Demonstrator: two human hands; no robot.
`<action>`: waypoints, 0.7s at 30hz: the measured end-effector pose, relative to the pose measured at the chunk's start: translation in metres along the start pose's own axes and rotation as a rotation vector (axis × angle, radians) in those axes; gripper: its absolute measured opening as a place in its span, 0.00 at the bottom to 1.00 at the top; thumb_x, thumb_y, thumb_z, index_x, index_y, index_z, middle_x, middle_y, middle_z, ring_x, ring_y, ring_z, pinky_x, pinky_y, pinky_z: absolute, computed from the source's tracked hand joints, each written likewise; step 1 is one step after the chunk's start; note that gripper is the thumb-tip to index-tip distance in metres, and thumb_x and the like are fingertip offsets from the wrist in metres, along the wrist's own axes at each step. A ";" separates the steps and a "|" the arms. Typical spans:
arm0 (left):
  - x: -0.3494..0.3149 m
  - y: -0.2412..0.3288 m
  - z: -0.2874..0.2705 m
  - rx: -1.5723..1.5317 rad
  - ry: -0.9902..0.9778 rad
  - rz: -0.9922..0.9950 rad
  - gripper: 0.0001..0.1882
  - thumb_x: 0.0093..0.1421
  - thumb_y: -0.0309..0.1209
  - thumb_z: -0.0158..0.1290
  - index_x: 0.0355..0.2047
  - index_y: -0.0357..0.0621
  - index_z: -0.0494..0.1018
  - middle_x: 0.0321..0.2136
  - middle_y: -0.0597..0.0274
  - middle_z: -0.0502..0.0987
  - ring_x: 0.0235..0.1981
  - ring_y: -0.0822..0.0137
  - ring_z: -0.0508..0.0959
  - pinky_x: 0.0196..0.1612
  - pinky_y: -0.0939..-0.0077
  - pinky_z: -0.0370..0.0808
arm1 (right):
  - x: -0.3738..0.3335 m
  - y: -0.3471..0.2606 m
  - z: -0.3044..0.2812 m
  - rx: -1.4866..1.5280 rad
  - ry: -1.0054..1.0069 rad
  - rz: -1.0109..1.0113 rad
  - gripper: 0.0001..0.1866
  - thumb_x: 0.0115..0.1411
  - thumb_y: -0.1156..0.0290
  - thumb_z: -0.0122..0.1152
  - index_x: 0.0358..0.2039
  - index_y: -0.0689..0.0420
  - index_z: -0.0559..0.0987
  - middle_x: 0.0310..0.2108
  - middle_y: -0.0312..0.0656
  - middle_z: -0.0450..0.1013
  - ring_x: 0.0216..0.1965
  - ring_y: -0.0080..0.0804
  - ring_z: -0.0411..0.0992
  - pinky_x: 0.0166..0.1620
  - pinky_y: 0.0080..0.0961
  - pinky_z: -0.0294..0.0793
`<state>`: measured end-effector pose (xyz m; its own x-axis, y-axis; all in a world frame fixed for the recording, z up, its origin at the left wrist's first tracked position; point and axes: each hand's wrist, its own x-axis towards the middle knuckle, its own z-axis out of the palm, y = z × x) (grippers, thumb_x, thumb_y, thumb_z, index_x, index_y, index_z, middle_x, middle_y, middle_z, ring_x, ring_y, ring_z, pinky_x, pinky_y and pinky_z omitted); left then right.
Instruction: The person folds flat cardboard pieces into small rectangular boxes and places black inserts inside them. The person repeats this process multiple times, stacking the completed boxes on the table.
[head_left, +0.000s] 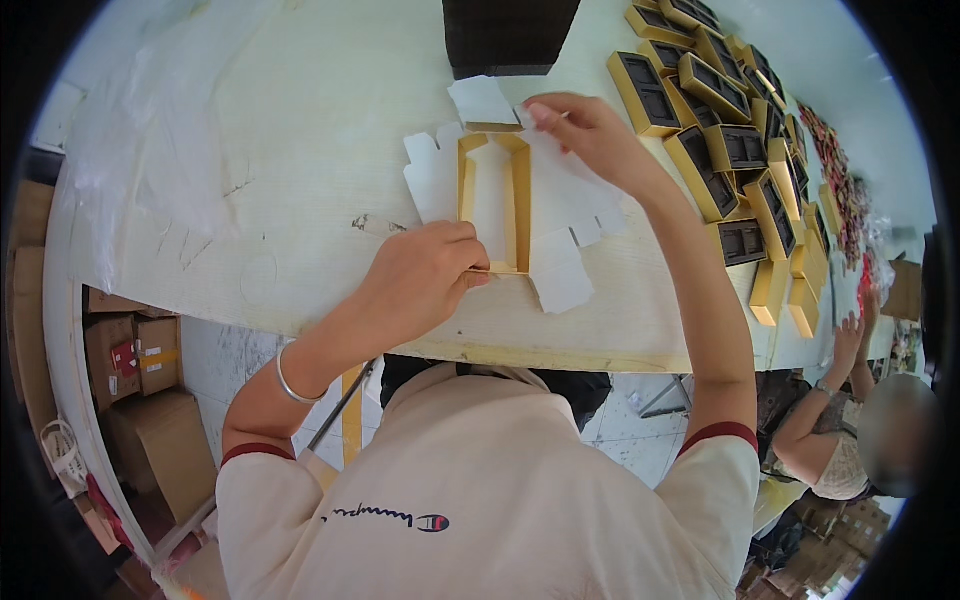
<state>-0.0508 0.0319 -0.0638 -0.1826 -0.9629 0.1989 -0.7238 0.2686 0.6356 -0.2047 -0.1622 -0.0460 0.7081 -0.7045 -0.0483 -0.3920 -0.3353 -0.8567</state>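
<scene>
A partly folded cardboard box (522,205), gold on its raised walls and white on its spread flaps, lies on the table in front of me. My left hand (428,268) pinches the near left corner of its wall between thumb and fingers. At the far right corner my right hand (582,130) has thumb and forefinger closed on the edge beside a white flap (485,101). White flaps also stick out to the left and right of the frame. Which layer the right fingertips grip is too small to tell.
Many gold boxes with black inserts (740,147) are heaped at the right. A dark block (510,38) stands beyond my box. Clear plastic (150,130) covers the table's left. Cartons (160,440) sit below left. Another person (840,430) works at far right.
</scene>
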 end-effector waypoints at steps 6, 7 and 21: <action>-0.001 -0.001 -0.006 0.140 0.001 0.075 0.06 0.47 0.26 0.61 0.22 0.41 0.74 0.32 0.63 0.73 0.37 0.61 0.73 0.40 0.67 0.69 | -0.008 0.003 0.017 0.286 -0.158 0.067 0.13 0.56 0.73 0.63 0.42 0.60 0.75 0.31 0.31 0.70 0.26 0.15 0.64 0.32 0.16 0.67; 0.000 -0.002 -0.008 0.147 -0.004 0.083 0.06 0.47 0.26 0.61 0.22 0.41 0.74 0.35 0.62 0.73 0.38 0.62 0.73 0.41 0.67 0.69 | -0.012 0.002 0.020 0.239 -0.139 0.055 0.12 0.56 0.74 0.63 0.40 0.60 0.74 0.30 0.31 0.69 0.26 0.15 0.64 0.32 0.17 0.66; 0.071 -0.043 -0.023 -0.347 -0.028 -0.312 0.13 0.56 0.30 0.58 0.41 0.38 0.74 0.36 0.61 0.75 0.25 0.76 0.73 0.29 0.81 0.71 | -0.025 -0.013 0.029 -0.029 -0.084 0.002 0.13 0.52 0.79 0.63 0.38 0.60 0.71 0.32 0.35 0.68 0.28 0.20 0.64 0.34 0.18 0.68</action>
<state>-0.0175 -0.0470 -0.0602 -0.0131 -0.9982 -0.0584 -0.4821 -0.0449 0.8750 -0.2004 -0.1215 -0.0487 0.7537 -0.6504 -0.0939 -0.4094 -0.3530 -0.8413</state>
